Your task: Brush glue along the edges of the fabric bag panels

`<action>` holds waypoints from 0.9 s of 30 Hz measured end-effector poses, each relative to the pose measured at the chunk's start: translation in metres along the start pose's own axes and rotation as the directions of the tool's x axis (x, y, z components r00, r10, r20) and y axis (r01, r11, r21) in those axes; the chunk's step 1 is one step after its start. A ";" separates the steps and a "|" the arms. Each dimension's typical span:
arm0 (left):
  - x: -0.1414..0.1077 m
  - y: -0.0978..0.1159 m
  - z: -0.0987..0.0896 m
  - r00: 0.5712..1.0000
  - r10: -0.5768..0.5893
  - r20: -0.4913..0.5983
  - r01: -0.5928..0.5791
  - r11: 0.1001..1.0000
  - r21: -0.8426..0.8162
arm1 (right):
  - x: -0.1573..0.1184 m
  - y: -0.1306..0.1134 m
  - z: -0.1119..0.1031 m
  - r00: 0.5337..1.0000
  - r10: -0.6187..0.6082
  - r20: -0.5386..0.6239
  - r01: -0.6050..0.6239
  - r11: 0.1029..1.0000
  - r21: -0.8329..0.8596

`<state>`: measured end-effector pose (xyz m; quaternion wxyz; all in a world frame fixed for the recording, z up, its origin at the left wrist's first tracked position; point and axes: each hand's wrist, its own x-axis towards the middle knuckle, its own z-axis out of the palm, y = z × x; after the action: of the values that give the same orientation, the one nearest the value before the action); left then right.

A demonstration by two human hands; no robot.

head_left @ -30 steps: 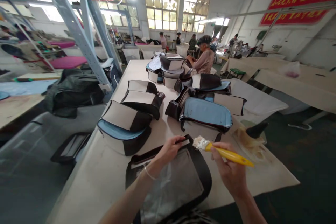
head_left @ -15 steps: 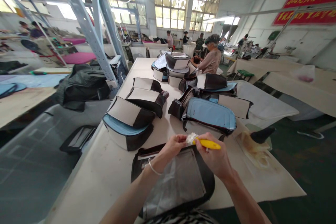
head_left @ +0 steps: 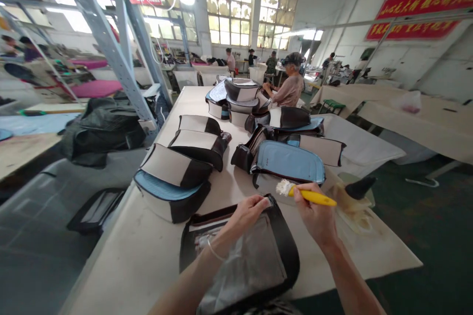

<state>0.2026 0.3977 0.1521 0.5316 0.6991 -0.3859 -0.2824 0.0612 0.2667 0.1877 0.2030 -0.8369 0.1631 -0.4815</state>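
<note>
Pinching the far edge of the black-rimmed panel (head_left: 286, 246) near its right-hand corner, our left hand (head_left: 248, 212) has thumb and fingers drawn together. The panel lies on the table (head_left: 118, 256), beneath that hand and reaching nearer to us. Our right hand (head_left: 317, 212) is curled round the yellow-handled brush (head_left: 314, 197), whose bristles (head_left: 284, 187), clotted with white stuff, point left and sit just beyond and to the right of the left hand, apart from it; whether they touch anything else we cannot be sure.

To work well at this, we judge, we should hold the edge flat and taut with the left hand, set back from where the bristles land, and favour short, light strokes that spare the panel's greyish middle (head_left: 254, 261). The bristles look clumped, so a gentle touch would likely spread more evenly.

Just beyond the right hand sits a blue-faced piece (head_left: 290, 161), near enough to catch a stray drip; to that hand's right lie a stained patch (head_left: 354, 214) and a dark cone-shaped thing (head_left: 360, 188).
</note>
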 end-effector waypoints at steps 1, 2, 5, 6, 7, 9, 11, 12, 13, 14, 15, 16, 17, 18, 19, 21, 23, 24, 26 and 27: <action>-0.001 0.007 0.006 0.999 0.003 -0.050 0.003 0.993 0.116 | 0.000 0.002 -0.003 0.999 0.047 -0.010 -0.047 0.999 0.025; -0.001 0.014 0.012 0.993 0.008 -0.115 0.019 0.973 0.229 | -0.001 0.003 -0.005 0.996 0.092 -0.016 -0.091 0.995 0.050; -0.002 0.033 0.028 0.973 0.056 -0.225 0.037 0.920 0.391 | -0.006 0.004 -0.012 0.974 0.222 -0.046 -0.214 0.966 0.149; -0.003 0.037 0.029 0.975 0.069 -0.211 0.015 0.928 0.372 | -0.007 0.003 -0.015 0.963 0.263 -0.066 -0.246 0.949 0.196; -0.003 0.039 0.029 0.983 0.075 -0.167 -0.018 0.948 0.318 | -0.007 0.002 -0.018 0.952 0.295 -0.089 -0.265 0.931 0.251; -0.004 0.039 0.021 0.997 0.065 -0.027 -0.062 0.991 0.122 | -0.007 -0.001 -0.026 0.937 0.326 -0.126 -0.259 0.891 0.373; -0.005 0.037 0.010 0.991 0.039 0.125 -0.026 0.994 -0.102 | -0.006 -0.008 -0.035 0.943 0.313 -0.115 -0.225 0.852 0.473; -0.005 0.035 0.004 0.983 0.031 0.183 0.004 0.982 -0.187 | -0.005 -0.013 -0.038 0.951 0.296 -0.084 -0.217 0.839 0.498; -0.007 0.034 0.000 0.976 0.029 0.217 0.026 0.969 -0.245 | -0.005 -0.019 -0.041 0.959 0.278 -0.047 -0.218 0.836 0.503; -0.008 0.033 -0.004 0.972 0.031 0.232 0.037 0.958 -0.283 | -0.004 -0.025 -0.043 0.966 0.257 -0.009 -0.219 0.843 0.492; -0.010 0.033 -0.006 0.970 0.038 0.240 0.039 0.949 -0.311 | -0.003 -0.031 -0.044 0.971 0.238 0.023 -0.221 0.857 0.466; -0.013 0.033 -0.007 0.968 0.049 0.246 0.038 0.941 -0.335 | -0.001 -0.037 -0.043 0.976 0.209 0.054 -0.212 0.877 0.431; -0.015 0.033 -0.008 0.967 0.057 0.250 0.037 0.934 -0.355 | 0.000 -0.042 -0.041 0.982 0.168 0.087 -0.189 0.901 0.391; -0.017 0.033 -0.008 0.967 0.058 0.248 0.040 0.927 -0.372 | 0.003 -0.046 -0.039 0.985 0.116 0.126 -0.154 0.924 0.349; -0.020 0.033 -0.008 0.970 0.050 0.239 0.047 0.923 -0.383 | 0.005 -0.048 -0.036 0.983 0.065 0.169 -0.115 0.944 0.308; -0.024 0.032 -0.010 0.978 0.008 0.207 0.072 0.923 -0.378 | 0.011 -0.047 -0.030 0.971 -0.006 0.239 -0.047 0.976 0.213; -0.027 0.028 -0.012 0.982 -0.025 0.187 0.094 0.923 -0.372 | 0.017 -0.042 -0.026 0.965 -0.024 0.260 -0.007 0.993 0.119; -0.029 0.027 -0.014 0.981 -0.030 0.192 0.101 0.922 -0.375 | 0.020 -0.040 -0.026 0.966 -0.022 0.259 0.001 0.997 0.080; -0.031 0.024 -0.017 0.975 -0.028 0.221 0.114 0.915 -0.387 | 0.024 -0.036 -0.026 0.972 -0.011 0.236 0.005 1.000 0.028; -0.032 0.023 -0.018 0.972 -0.024 0.233 0.117 0.912 -0.394 | 0.024 -0.037 -0.027 0.977 -0.004 0.215 -0.001 1.000 0.023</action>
<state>0.1942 0.4314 0.1788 0.6073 0.5515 -0.3505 -0.4519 0.0523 0.2821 0.2363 0.2288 -0.8818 0.1340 -0.3900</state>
